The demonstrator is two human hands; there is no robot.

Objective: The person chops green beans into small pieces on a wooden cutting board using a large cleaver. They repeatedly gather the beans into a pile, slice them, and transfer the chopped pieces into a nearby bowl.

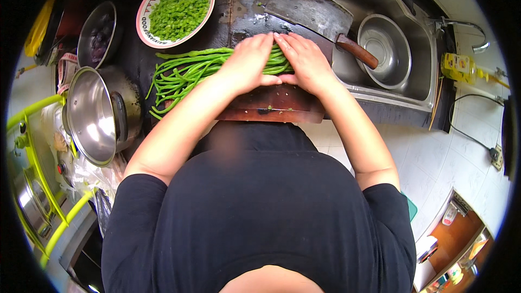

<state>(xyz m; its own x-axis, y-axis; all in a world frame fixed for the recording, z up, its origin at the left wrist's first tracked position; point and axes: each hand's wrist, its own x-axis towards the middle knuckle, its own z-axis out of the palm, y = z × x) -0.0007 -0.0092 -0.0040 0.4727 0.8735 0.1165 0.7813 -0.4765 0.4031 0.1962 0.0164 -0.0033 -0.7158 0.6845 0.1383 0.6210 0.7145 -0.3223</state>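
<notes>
On a reddish-brown board point(279, 102), the left hand point(251, 61) and right hand point(305, 61), unclenched, cup long green beans point(190, 68).

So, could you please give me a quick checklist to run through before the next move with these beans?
1. Left hand on the green beans: ok.
2. Right hand on them too: ok.
3. Beans' left ends even: not ok, they fan out.
4. Beans' right ends even: cannot tell, hidden by the right hand.
5. Cleaver apart from both hands: ok, lying beyond them.
6. Bowl upright: ok, holding chopped green pieces.
</notes>
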